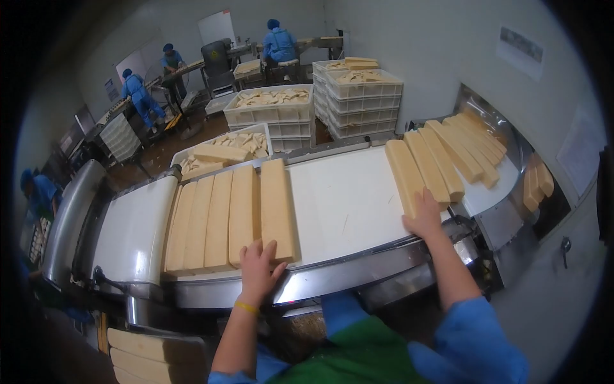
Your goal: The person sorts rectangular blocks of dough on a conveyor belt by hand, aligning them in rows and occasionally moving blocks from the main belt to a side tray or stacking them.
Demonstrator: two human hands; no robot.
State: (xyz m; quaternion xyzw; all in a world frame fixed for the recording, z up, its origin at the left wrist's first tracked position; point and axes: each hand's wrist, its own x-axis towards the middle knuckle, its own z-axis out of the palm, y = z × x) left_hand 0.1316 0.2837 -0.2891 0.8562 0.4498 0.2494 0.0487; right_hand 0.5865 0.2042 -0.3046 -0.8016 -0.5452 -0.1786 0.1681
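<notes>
Several long pale-yellow loaves lie side by side across the white belt. At the near end of the left group, my left hand [259, 267] rests with spread fingers on the ends of the two rightmost loaves, one of them a thick loaf [276, 208]. To the right, my right hand [425, 216] touches the near part of another loaf [404, 173], its thumb at the near end and its fingers on top. More loaves [454, 150] fan out beyond it toward the curved belt. A bare stretch of white belt [339, 198] separates the two groups.
A metal rail [358, 272] edges the belt nearest me. Behind it stand a crate of pieces [261, 137] and stacked white crates [364, 105]. More loaves [150, 349] lie at lower left. Co-workers in blue [279, 45] are farther back and at the left edge.
</notes>
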